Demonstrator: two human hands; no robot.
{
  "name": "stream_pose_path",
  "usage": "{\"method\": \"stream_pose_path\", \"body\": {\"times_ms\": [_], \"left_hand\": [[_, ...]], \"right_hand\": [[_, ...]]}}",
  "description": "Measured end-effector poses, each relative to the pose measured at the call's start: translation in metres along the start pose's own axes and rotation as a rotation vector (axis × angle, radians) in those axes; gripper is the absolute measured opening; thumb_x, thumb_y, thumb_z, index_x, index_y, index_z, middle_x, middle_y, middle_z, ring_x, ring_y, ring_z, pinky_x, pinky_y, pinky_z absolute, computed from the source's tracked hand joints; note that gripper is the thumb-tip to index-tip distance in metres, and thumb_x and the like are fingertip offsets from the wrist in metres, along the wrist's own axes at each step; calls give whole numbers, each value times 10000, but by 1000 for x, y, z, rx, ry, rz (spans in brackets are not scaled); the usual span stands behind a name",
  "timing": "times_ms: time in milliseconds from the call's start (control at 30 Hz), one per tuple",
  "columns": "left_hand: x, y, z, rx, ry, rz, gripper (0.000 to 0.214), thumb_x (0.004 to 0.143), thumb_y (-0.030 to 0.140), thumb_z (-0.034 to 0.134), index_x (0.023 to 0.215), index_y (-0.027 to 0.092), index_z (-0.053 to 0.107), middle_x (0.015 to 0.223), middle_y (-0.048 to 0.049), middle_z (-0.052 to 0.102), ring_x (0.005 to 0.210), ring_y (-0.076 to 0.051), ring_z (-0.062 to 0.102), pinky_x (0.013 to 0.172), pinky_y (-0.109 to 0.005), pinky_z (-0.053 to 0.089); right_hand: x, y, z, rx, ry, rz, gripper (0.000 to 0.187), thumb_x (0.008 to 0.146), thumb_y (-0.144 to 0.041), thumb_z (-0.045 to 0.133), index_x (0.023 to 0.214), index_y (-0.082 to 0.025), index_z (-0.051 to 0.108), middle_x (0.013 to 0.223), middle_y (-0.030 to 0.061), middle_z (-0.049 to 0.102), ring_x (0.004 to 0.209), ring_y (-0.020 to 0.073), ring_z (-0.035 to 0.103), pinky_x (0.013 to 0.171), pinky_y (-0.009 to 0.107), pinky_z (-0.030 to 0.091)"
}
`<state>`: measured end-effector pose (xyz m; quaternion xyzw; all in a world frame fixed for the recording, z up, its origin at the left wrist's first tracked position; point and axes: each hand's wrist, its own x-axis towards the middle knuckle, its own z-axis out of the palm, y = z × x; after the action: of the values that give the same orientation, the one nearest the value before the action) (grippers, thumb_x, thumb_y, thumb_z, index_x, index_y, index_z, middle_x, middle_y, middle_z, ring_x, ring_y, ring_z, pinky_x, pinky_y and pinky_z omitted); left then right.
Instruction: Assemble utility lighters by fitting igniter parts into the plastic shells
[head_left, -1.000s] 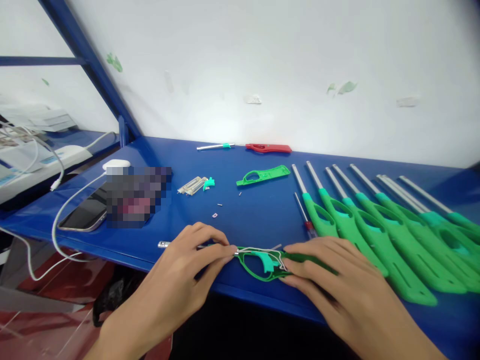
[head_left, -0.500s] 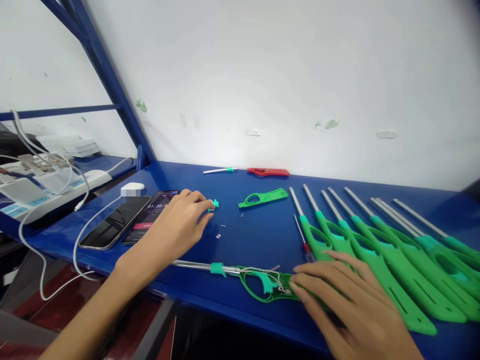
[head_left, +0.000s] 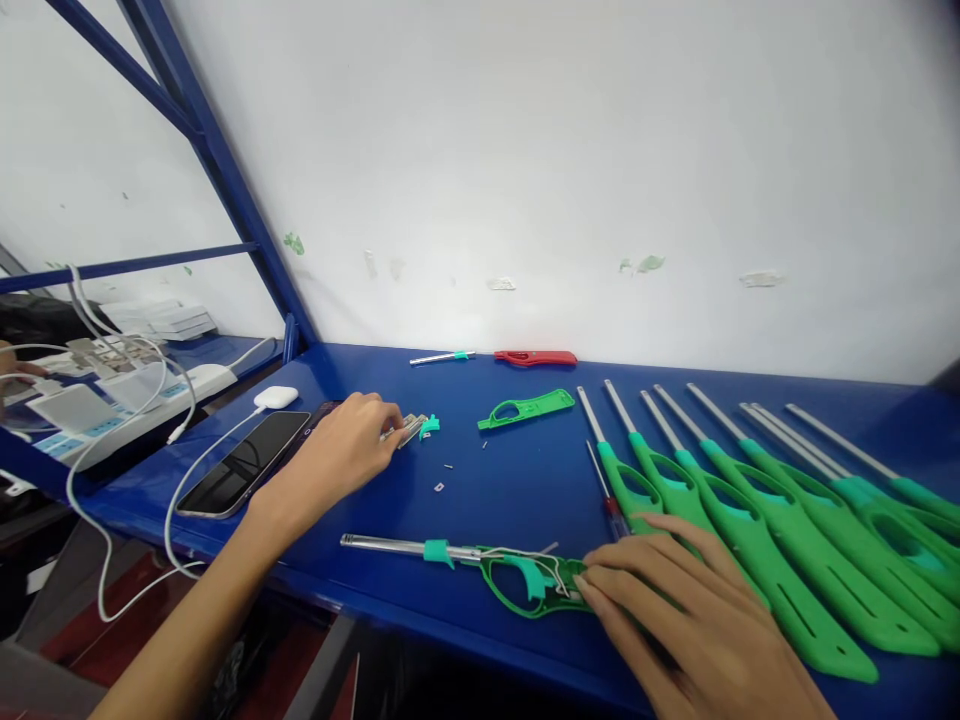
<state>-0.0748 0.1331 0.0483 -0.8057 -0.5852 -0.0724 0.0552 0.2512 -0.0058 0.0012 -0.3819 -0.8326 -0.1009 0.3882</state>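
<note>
My left hand (head_left: 349, 435) has its fingers curled at a small heap of metal parts (head_left: 411, 428); its fingertips hide what they pinch. A turquoise plastic piece (head_left: 429, 426) lies just right of that heap. My right hand (head_left: 675, 610) is draped over the handle end of an opened green gas lighter (head_left: 517, 590), thumb and fingers around it. Inside its half shell show a turquoise trigger (head_left: 534, 578) and pale wires, and a metal tube (head_left: 382, 544) reaches left from it. Behind my right fingertips lies a screwdriver (head_left: 615, 515).
Several green lighters (head_left: 795, 570) lie side by side at the right. Farther back are a green half shell (head_left: 529, 408), a red half shell (head_left: 536, 357) and a loose tube (head_left: 442, 357). Phones (head_left: 247, 465), a white charging case (head_left: 276, 397), cables and a power strip (head_left: 142, 410) occupy the left.
My left hand has drawn back a little to the left, uncovering metal parts beside the turquoise piece. My right hand stays on the opened lighter. The view has shifted slightly.
</note>
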Motion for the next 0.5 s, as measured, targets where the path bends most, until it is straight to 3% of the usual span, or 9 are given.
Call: {"method": "stream_pose_path", "body": {"times_ms": [233, 500], "left_hand": [[-8, 14, 2, 51, -33, -151, 257, 959, 352, 610, 880, 174, 779, 944, -145, 763, 895, -339, 710, 673, -360, 463], [-31, 30, -18, 63, 107, -232, 346, 1044, 414, 477, 958, 178, 714, 997, -141, 755, 894, -354, 718, 672, -373, 467]], "right_hand": [[-2, 1, 2, 28, -12, -5, 202, 1005, -116, 535, 886, -236, 647, 836, -58, 717, 758, 98, 695, 1141, 291, 331], [-5, -1, 1, -7, 53, 37, 155, 1011, -121, 563, 963, -213, 678, 883, -15, 726, 823, 131, 699, 1118, 363, 377]]}}
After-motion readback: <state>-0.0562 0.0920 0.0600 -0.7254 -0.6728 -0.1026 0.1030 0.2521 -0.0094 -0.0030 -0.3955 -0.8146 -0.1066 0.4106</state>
